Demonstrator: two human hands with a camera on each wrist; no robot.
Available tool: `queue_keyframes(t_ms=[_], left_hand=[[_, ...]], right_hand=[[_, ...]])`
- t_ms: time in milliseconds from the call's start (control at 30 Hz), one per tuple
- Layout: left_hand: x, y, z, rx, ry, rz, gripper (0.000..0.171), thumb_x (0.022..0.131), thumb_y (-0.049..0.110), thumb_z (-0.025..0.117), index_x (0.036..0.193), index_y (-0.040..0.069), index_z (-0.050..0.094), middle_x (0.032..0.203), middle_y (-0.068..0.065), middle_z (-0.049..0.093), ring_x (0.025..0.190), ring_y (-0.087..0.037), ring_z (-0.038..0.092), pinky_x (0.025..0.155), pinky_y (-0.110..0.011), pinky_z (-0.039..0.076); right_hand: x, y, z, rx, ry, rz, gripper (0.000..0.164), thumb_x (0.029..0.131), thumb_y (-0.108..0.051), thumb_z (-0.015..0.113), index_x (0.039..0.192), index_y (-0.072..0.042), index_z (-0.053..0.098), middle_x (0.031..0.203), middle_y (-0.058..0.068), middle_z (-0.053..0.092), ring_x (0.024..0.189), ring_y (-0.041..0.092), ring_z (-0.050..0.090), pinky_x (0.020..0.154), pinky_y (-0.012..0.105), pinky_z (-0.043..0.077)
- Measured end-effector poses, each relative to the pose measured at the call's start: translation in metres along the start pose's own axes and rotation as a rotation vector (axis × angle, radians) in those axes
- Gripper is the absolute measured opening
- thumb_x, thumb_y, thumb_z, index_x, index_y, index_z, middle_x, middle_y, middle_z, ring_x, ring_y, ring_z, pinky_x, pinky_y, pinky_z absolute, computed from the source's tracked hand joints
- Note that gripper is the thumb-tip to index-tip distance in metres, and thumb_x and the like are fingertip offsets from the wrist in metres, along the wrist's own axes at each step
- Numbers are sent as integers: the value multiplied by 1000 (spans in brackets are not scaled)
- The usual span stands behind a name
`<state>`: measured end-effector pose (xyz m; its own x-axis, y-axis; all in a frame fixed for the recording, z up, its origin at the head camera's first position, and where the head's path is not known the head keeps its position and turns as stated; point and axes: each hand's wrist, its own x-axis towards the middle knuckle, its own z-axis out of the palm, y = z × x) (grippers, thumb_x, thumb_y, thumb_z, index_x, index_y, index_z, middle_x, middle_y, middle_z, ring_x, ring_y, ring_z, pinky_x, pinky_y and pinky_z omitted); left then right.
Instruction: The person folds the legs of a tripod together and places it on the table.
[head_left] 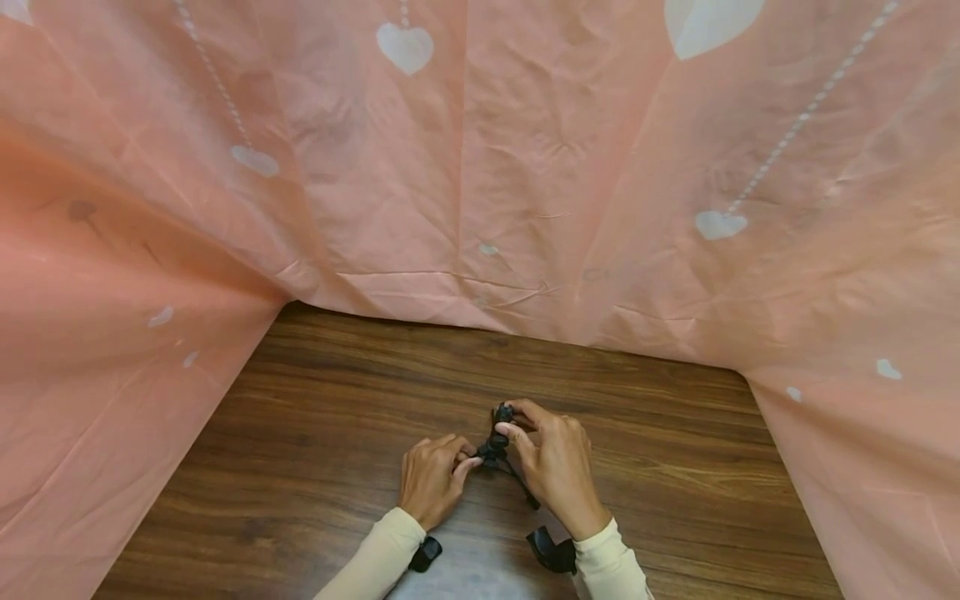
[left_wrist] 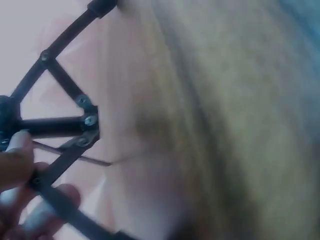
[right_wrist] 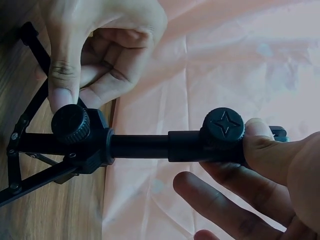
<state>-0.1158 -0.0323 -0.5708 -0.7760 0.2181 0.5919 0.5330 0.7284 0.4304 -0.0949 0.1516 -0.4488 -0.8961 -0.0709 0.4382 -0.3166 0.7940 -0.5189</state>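
A small black tripod (head_left: 501, 433) stands with its legs spread over the wooden table, between both hands. My left hand (head_left: 431, 479) pinches the lower ridged knob (right_wrist: 70, 124) at its collar between thumb and fingers. Higher up, my right hand (head_left: 558, 458) grips the head end of the column by thumb and fingers, beside a round knob (right_wrist: 223, 124) marked with a star. In the right wrist view a length of bare column (right_wrist: 140, 146) shows between the two knobs. The hinged leg braces (left_wrist: 65, 80) are spread in the left wrist view.
Pink sheeting (head_left: 465, 167) with white hearts hangs behind and on both sides of the dark wooden table (head_left: 337, 383). Black wrist-worn devices show at the left wrist (head_left: 426, 553) and the right wrist (head_left: 551, 552).
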Motion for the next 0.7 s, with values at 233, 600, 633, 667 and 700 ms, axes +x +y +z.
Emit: queue_keyframes(t_ms=[233, 600, 633, 667, 700], left_hand=[[7, 10, -10, 112, -56, 24, 23, 75, 31, 95, 83, 21, 75, 77, 11, 71, 67, -9, 69, 58, -30, 53], [11, 25, -12, 224, -94, -1, 26, 72, 24, 96, 87, 18, 76, 75, 5, 70, 62, -19, 70, 49, -37, 50], [11, 25, -12, 227, -95, 0, 25, 73, 24, 96, 86, 18, 75, 74, 5, 69, 61, -20, 69, 48, -36, 50], [11, 25, -11, 229, -96, 2, 25, 73, 24, 95, 85, 17, 74, 74, 4, 68, 60, -20, 69, 47, -36, 49], [10, 25, -10, 230, -97, 6, 25, 74, 23, 95, 85, 17, 73, 73, 4, 68, 59, -20, 69, 47, -37, 49]], right_hand=[[0, 0, 0, -14, 5, -2, 27, 89, -29, 84, 112, -16, 81, 93, 2, 84, 82, 21, 81, 71, 44, 63], [0, -1, 0, -18, 16, -4, 26, 89, -30, 84, 112, -18, 81, 93, 0, 84, 82, 22, 80, 69, 43, 63], [0, -1, 0, -20, 17, -5, 26, 89, -31, 84, 111, -18, 81, 92, 0, 84, 82, 22, 80, 69, 43, 63], [0, -1, 0, -18, 20, -8, 26, 89, -30, 84, 111, -18, 81, 92, 0, 84, 81, 22, 80, 69, 43, 63], [0, -1, 0, -18, 22, -8, 26, 89, -31, 84, 111, -18, 81, 92, 0, 84, 81, 22, 80, 68, 43, 63]])
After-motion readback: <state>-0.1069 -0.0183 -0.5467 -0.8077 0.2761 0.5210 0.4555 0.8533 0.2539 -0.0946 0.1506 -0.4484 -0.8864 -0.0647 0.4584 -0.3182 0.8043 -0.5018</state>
